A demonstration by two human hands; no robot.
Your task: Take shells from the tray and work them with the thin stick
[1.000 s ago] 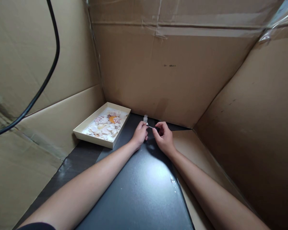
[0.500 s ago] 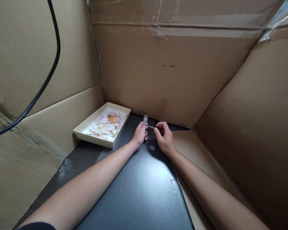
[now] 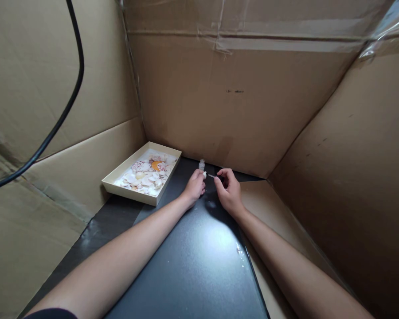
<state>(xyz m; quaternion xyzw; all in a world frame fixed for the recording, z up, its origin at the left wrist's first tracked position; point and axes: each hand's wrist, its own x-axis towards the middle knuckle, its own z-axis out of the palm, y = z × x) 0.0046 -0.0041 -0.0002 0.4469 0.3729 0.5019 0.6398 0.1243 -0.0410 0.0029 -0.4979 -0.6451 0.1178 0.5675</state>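
While the near part of the view is crossed by two bare forearms, a dark sleeve (image 3: 51, 313) is seen at the lower left corner, and the smooth, dark grey counter (image 3: 193, 261) is lit by a bright patch between the arms. Along its right side, a flat brown cardboard sheet (image 3: 264, 201) is partly covered by the right forearm.

Farther out, a small, rounded white piece (image 3: 205, 175) is pinched at the fingertips of the left hand (image 3: 194, 185), its thumb and fingers closed together. A slim, greyish rod-like tool (image 3: 211, 176) is gripped between the thumb and fingers of the right hand (image 3: 228, 190), and its free end is pointed at the white piece. Half a second ago the gap between the hands was bridged by the tool; now its tip is seen apart from the piece, and more of the white is exposed. By this, contact between the two seems to be broken for the moment, though both are kept held. What the tool is made of cannot be told.

Just beyond the left hand, a small, clear, bottle-shaped vial (image 3: 201, 165) is stood upright. To the left, a shallow, cream-coloured rectangular tray (image 3: 129, 195) is filled with pale, patterned and orange seashells (image 3: 142, 175). Behind everything, the space is closed off by a taped brown cardboard wall (image 3: 202, 102).
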